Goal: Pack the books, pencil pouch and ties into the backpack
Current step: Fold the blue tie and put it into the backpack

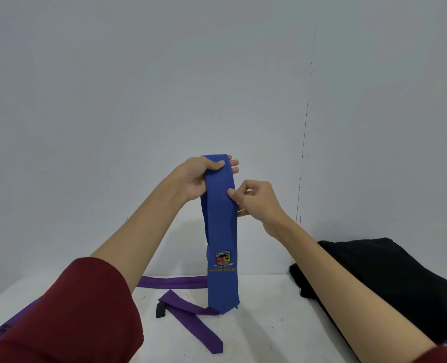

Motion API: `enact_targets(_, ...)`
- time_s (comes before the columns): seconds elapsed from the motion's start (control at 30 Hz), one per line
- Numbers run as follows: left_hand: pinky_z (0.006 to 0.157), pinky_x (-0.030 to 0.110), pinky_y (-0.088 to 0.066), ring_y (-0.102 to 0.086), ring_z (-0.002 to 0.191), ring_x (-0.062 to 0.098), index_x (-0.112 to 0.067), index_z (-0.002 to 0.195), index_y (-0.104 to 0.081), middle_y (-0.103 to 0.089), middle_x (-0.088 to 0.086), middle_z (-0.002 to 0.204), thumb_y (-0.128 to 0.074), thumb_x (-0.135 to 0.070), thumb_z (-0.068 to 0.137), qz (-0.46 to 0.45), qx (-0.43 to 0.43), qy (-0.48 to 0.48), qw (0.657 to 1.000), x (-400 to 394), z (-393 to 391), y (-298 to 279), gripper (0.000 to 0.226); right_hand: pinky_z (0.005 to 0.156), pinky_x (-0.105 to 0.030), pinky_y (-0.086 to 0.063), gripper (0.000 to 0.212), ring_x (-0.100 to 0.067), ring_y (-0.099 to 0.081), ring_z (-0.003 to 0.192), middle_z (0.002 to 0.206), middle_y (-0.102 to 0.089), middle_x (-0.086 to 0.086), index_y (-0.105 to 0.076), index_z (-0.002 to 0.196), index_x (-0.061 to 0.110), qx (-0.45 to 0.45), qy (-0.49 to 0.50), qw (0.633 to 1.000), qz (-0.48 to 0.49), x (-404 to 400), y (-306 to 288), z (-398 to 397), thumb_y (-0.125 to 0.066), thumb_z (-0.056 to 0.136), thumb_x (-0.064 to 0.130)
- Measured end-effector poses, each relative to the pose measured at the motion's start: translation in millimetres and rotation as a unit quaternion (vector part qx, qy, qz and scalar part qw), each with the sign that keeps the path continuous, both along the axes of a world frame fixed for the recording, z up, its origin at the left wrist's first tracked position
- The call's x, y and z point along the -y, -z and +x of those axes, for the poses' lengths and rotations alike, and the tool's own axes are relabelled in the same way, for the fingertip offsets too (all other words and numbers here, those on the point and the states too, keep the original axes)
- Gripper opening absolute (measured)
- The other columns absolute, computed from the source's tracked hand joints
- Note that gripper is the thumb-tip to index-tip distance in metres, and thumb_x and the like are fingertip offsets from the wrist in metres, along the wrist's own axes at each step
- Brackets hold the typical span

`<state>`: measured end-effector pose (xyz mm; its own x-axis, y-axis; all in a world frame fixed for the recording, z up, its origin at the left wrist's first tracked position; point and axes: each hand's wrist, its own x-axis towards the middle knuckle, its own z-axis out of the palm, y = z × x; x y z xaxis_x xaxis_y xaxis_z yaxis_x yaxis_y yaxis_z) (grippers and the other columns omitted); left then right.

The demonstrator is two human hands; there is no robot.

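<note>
Hands (200,176) (256,199) pinch blue tie (221,231), apparently folded.

Blue tie (221,231) — embroidered shield crest on the lower front, with a white banner strip across its top holding tiny dark lettering, too blurred to read. Below the crest, one line of orange-yellow stitched capitals — looks like two words, letters too smeared to make out with any certainty. No other text, numbers or brand marks legible anywhere.
</note>
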<state>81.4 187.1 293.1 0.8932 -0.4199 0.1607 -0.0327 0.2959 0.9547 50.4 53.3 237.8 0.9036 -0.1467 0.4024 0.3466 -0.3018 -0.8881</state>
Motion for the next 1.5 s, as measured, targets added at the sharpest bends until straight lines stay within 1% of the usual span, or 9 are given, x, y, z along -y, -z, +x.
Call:
enact_targets(0.27, 0.070, 0.025, -0.055, -0.067, 0.087, 0.016, 0.002, 0.116, -0.055, -0.066, 0.010, 0.109, -0.044, 0.003, 0.094, 0.004, -0.006, 0.000, 1.000, -3, -1, -1, 0.025, 0.082, -0.036, -0.050, 0.025, -0.025, -0.061, 0.096, 0.101, -0.066, -0.010, -0.050, 0.070, 0.013, -0.049, -0.037, 0.997, -0.045, 14, 8, 4, -0.060, 0.092, 0.020)
enact_targets(0.47, 0.066, 0.023, -0.057, -0.067, 0.085, 0.016, 0.001, 0.112, -0.056, -0.066, 0.009, 0.107, -0.043, 0.003, 0.095, -0.002, 0.004, -0.009, 1.000, 2, -4, -1, 0.022, 0.094, -0.041, -0.050, 0.031, -0.023, -0.065, 0.101, 0.112, -0.068, -0.008, -0.050, 0.103, 0.009, -0.084, -0.170, 0.982, 0.009, 14, 7, -1, -0.059, 0.090, 0.036)
enact_targets(0.57, 0.068, 0.024, -0.056, -0.067, 0.087, 0.016, -0.001, 0.110, -0.057, -0.066, 0.008, 0.108, -0.044, 0.002, 0.095, -0.016, 0.010, -0.003, 1.000, 5, -7, -2, 0.020, 0.090, -0.041, -0.054, 0.042, -0.029, -0.067, 0.098, 0.111, -0.068, -0.016, -0.048, 0.126, 0.003, -0.094, -0.230, 0.966, 0.070, 10, 13, -4, -0.055, 0.093, 0.030)
enact_targets(0.7, 0.069, 0.023, -0.056, -0.067, 0.088, 0.015, -0.002, 0.112, -0.056, -0.066, 0.007, 0.109, -0.043, 0.001, 0.095, -0.020, 0.022, 0.008, 1.000, 5, -8, -6, 0.022, 0.083, -0.042, -0.056, 0.046, -0.034, -0.067, 0.091, 0.105, -0.069, -0.018, -0.041, 0.131, 0.001, -0.107, -0.264, 0.949, 0.135, 7, 21, -7, -0.048, 0.097, 0.030)
enact_targets(0.97, 0.081, 0.027, -0.052, -0.065, 0.094, 0.015, -0.003, 0.120, -0.054, -0.061, 0.008, 0.126, -0.039, -0.002, 0.098, -0.049, 0.022, 0.029, 0.998, 8, -8, -6, 0.027, 0.082, -0.039, -0.056, 0.047, -0.031, -0.066, 0.093, 0.106, -0.069, -0.014, -0.045, 0.129, 0.007, -0.097, -0.319, 0.931, 0.146, 0, 29, -9, -0.039, 0.096, 0.039)
enact_targets(1.13, 0.086, 0.034, -0.049, -0.060, 0.105, 0.019, -0.007, 0.118, -0.054, -0.058, 0.007, 0.130, -0.034, -0.002, 0.099, -0.087, 0.030, 0.033, 0.995, 13, -10, -2, 0.028, 0.085, -0.039, -0.056, 0.040, -0.031, -0.065, 0.100, 0.116, -0.066, -0.015, -0.045, 0.130, 0.007, -0.097, -0.287, 0.939, 0.160, -2, 33, -4, -0.039, 0.099, 0.031)
enact_targets(1.23, 0.082, 0.032, -0.051, -0.059, 0.106, 0.020, -0.005, 0.120, -0.053, -0.059, 0.006, 0.125, -0.033, -0.001, 0.099, -0.106, 0.033, 0.038, 0.993, 13, -12, -2, 0.029, 0.090, -0.040, -0.052, 0.029, -0.025, -0.063, 0.103, 0.116, -0.065, -0.009, -0.054, 0.118, 0.006, -0.081, -0.229, 0.956, 0.165, 0, 35, -1, -0.046, 0.098, 0.026)
enact_targets(1.37, 0.084, 0.031, -0.051, -0.061, 0.103, 0.019, -0.007, 0.120, -0.053, -0.061, 0.003, 0.118, -0.034, -0.003, 0.099, -0.097, 0.048, 0.040, 0.993, 11, -13, -3, 0.029, 0.076, -0.028, -0.054, 0.018, -0.017, -0.065, 0.089, 0.099, -0.069, -0.005, -0.064, 0.083, 0.008, -0.037, -0.160, 0.975, 0.151, 6, 33, -3, -0.058, 0.092, 0.022)
enact_targets(1.5, 0.084, 0.032, -0.051, -0.064, 0.096, 0.014, -0.010, 0.120, -0.054, -0.064, -0.001, 0.112, -0.035, -0.004, 0.099, -0.097, 0.060, 0.035, 0.993, 7, -9, -3, 0.028, 0.068, -0.023, -0.054, 0.019, -0.014, -0.064, 0.079, 0.088, -0.070, -0.003, -0.067, 0.084, 0.005, -0.042, -0.152, 0.967, 0.198, 11, 32, -6, -0.061, 0.089, 0.022)
